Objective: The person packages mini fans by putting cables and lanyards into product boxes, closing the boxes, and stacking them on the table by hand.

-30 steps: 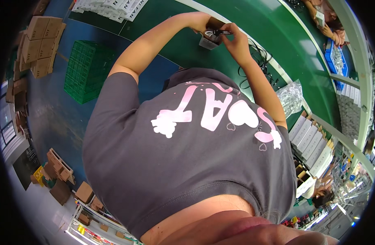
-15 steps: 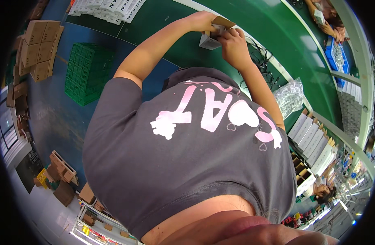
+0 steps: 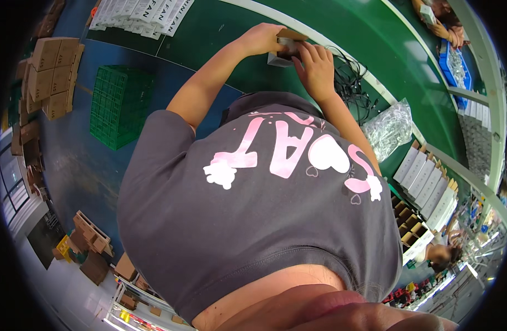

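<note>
- Your left hand (image 3: pixel 261 39): fingers closed on the small white cardboard box (image 3: pixel 279 60).
- Your right hand (image 3: pixel 318 69): fingers half-bent at its opening; hold cannot be determined.

Green workbench (image 3: pixel 214 33) with piled white cartons (image 3: pixel 143 15), black cables (image 3: pixel 350 83), clear plastic bag (image 3: pixel 388 131) on top

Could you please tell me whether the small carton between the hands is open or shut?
Open: the small white carton has its brown flap raised, exposing a dark interior.
</note>
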The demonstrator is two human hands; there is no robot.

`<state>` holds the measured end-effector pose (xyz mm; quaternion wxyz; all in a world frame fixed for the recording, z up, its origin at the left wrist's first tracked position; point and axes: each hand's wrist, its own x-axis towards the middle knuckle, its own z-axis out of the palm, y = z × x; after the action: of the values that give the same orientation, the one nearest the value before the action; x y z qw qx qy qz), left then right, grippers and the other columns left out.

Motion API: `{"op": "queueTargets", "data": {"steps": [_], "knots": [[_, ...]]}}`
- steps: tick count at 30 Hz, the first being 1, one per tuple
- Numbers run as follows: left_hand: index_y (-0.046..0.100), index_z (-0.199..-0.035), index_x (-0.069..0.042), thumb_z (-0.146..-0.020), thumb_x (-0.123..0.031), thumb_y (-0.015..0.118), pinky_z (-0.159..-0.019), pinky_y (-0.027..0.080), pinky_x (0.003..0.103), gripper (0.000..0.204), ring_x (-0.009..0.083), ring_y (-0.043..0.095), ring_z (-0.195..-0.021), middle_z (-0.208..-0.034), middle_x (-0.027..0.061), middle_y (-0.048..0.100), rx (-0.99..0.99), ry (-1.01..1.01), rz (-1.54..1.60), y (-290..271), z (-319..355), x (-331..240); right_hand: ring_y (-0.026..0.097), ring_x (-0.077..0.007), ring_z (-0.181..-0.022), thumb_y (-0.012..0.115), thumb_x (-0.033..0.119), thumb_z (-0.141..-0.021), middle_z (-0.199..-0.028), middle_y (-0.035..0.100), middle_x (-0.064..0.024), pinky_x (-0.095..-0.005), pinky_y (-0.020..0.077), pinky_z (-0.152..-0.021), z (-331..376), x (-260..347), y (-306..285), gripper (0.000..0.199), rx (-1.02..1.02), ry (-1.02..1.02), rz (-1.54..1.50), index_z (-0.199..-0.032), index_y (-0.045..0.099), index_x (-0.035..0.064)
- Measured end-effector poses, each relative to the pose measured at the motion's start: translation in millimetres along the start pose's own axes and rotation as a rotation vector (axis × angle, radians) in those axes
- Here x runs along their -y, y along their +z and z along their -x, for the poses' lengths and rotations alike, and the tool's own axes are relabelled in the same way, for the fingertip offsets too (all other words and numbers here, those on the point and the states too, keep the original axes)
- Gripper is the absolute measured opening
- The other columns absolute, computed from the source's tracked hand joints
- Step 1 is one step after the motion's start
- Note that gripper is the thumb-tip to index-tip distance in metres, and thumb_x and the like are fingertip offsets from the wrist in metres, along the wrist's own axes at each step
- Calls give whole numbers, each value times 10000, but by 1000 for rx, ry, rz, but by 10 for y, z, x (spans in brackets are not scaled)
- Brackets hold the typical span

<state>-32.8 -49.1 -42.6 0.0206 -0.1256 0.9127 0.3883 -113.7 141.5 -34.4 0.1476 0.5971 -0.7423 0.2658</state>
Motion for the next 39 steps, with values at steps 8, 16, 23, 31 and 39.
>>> {"op": "queueTargets", "data": {"steps": [8,16,23,31,39], "knots": [[630,-979,-51,-730,-39,686,-678,507,321,256,169,630,-801,-869,125,672,56,21,132,97,34,-48,650,-276,-600,573,105,-742,-715,635,-136,-397,497,-504,44,-48,186,104,418,74,218,-831,592,55],[551,-1164,-22,-770,-185,725,-788,489,313,461,169,623,-912,-984,137,653,-100,86,399,204,96,73,650,-316,-678,607,146,-759,-879,675,-120,-424,513,-589,-90,-114,-24,242,568,264,20,-980,630,51],[538,-1194,-25,-827,-191,712,-785,500,288,439,147,601,-886,-1064,89,616,-23,-73,1166,250,238,164,632,-301,-756,678,126,-792,-1115,561,-123,-408,509,-622,366,-26,-137,473,80,391,-412,-1232,514,68],[596,-1117,-82,-771,52,591,-719,455,299,371,161,601,-823,-1076,86,662,-665,347,349,718,308,-22,625,-338,-759,722,123,-778,-1034,562,-135,-384,516,-625,467,-169,197,441,166,108,-278,-1164,517,66],[719,-1046,-127,-790,-34,558,-856,470,360,316,295,608,-918,-1267,134,592,-499,492,261,627,503,-19,651,-222,-705,701,29,-739,-999,616,-116,-326,516,-563,648,-180,399,557,74,335,-509,-1240,457,52]]}}
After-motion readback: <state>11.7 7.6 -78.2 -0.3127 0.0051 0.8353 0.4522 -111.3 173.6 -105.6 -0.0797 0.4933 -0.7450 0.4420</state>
